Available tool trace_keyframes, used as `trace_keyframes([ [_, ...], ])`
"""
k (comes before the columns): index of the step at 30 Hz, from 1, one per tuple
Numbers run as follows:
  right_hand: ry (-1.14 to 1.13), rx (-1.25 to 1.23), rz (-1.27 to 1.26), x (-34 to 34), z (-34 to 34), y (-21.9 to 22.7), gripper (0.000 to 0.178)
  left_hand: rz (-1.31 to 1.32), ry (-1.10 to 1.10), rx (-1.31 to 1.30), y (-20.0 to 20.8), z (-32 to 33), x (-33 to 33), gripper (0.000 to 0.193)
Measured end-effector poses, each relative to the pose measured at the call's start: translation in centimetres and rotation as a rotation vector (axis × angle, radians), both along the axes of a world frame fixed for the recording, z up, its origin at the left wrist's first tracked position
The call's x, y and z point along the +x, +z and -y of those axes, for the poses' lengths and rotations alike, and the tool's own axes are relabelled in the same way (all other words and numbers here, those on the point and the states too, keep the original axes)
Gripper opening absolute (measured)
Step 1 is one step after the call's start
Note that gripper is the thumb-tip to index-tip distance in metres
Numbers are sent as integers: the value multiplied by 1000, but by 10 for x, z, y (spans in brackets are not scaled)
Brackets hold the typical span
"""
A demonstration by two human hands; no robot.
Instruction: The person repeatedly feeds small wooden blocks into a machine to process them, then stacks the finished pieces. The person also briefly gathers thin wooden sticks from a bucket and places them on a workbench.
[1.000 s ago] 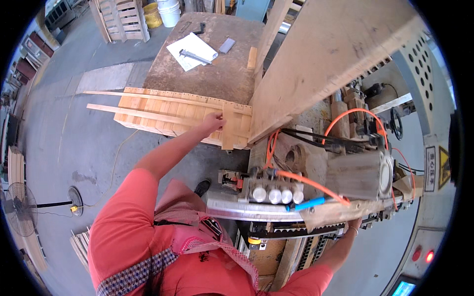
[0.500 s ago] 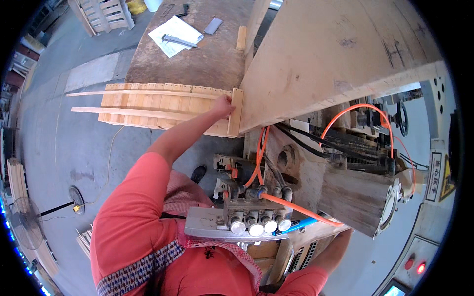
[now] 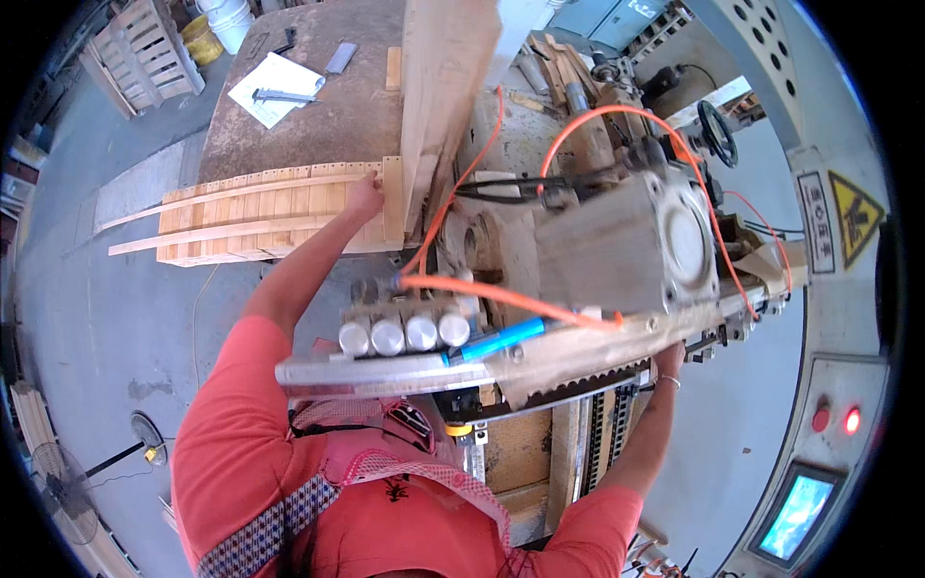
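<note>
My left arm stretches across to a row of pale wooden pieces (image 3: 275,202), each with a small dark hole near its far end. At the row's right end my left hand (image 3: 364,197) is closed, fingers curled down beside the end piece (image 3: 392,202); what they grip is hidden. Two long thin wooden strips (image 3: 217,233) lie across the row. My right hand (image 3: 669,358) reaches to the far side of the machine, by the edge of its dark toothed rail (image 3: 588,382). Its fingers are mostly hidden behind the machine.
Between my arms stands a machine with a large grey motor housing (image 3: 617,246), an orange hose (image 3: 501,297) and round silver knobs (image 3: 387,336). A tall wooden panel (image 3: 438,106) rises beside the table (image 3: 337,116), where a caliper (image 3: 281,95) lies on paper. A control panel (image 3: 819,453) is at right.
My view has swung to the right, so the table and wooden row appear further left. My right hand, hidden earlier, now shows at the machine's far edge. My left hand stays at the row's end.
</note>
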State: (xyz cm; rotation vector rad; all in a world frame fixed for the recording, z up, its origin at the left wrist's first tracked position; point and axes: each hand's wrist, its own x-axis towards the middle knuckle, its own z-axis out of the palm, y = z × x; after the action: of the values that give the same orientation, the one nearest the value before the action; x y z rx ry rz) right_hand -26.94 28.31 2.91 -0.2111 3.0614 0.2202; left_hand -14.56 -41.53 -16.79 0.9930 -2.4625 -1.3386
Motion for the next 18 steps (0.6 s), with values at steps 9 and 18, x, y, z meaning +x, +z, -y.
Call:
trace_keyframes([
  [9,-52,-79,-45,8,8,7,43,-85,-131,61,56,-104,192,34],
  [18,-69,-202,-47,15,16,11,46,-137,-891,-107,180,-352,218,39],
])
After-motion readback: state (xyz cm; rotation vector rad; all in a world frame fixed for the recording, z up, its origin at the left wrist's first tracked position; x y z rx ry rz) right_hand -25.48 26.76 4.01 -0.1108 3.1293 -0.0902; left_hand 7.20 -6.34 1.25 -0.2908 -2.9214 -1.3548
